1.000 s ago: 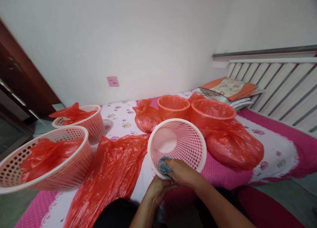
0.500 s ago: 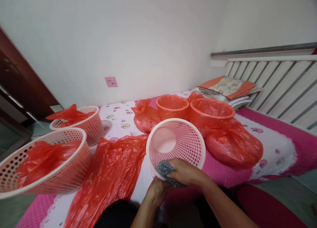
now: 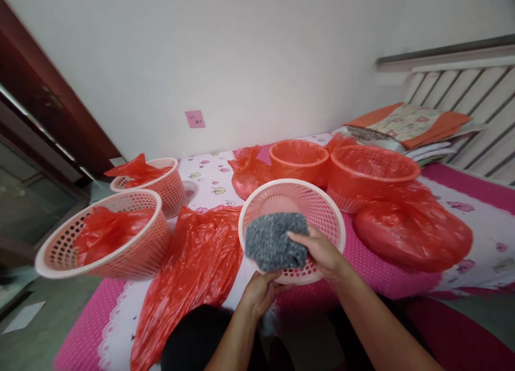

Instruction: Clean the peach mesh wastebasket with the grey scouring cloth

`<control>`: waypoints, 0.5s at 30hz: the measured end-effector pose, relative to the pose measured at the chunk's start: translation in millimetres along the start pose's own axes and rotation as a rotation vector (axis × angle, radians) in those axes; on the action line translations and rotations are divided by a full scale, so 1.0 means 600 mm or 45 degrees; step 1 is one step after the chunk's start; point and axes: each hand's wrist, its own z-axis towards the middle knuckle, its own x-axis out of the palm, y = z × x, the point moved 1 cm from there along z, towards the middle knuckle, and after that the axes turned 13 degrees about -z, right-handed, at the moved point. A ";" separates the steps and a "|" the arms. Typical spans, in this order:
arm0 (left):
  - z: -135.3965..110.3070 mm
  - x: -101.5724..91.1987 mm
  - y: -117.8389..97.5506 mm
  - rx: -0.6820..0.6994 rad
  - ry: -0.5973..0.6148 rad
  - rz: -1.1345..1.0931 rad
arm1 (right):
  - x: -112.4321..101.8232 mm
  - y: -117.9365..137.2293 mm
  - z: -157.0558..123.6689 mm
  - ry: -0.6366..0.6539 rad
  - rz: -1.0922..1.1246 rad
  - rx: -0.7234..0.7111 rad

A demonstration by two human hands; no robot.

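A pale pink perforated plastic basket (image 3: 325, 220) is tilted toward me, its mouth facing up and back at the bed's front edge. My left hand (image 3: 259, 293) grips its near rim from below, fingers under the edge. In my right hand (image 3: 317, 247) is a grey fuzzy cloth (image 3: 276, 241), pinched with the thumb on top and held over the basket's opening. The cloth hides part of the basket's inside and near rim. Just left of the basket, a flattened red plastic bag (image 3: 197, 269) is spread across the bed sheet and hangs over the front.
Two pink baskets (image 3: 161, 247) with red bags inside stand at left. Behind the held basket are two red-lined baskets (image 3: 300, 159) and a filled red bag (image 3: 249, 175). Another full red bag (image 3: 414, 231) lies at right. Folded bedding (image 3: 410, 126) is stacked beside the white headboard (image 3: 488, 108).
My right hand has lifted the cloth from the near rim, where it was bunched, and it now spreads wider over the opening. The basket has tipped slightly. The view has shifted left.
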 end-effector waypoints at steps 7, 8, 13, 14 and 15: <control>0.001 -0.023 0.011 0.181 0.001 -0.182 | -0.029 -0.003 0.009 -0.450 -0.469 -0.266; 0.003 -0.024 0.012 0.198 -0.014 -0.199 | -0.029 -0.008 0.008 -0.477 -0.564 -0.303; 0.009 -0.026 0.014 0.189 0.001 -0.234 | -0.029 -0.031 0.010 -0.523 -1.001 -0.417; 0.009 -0.026 0.016 0.180 0.014 -0.239 | -0.029 -0.034 0.012 -0.510 -1.059 -0.438; 0.008 -0.026 0.017 0.171 0.022 -0.244 | -0.028 -0.037 0.016 -0.490 -1.114 -0.456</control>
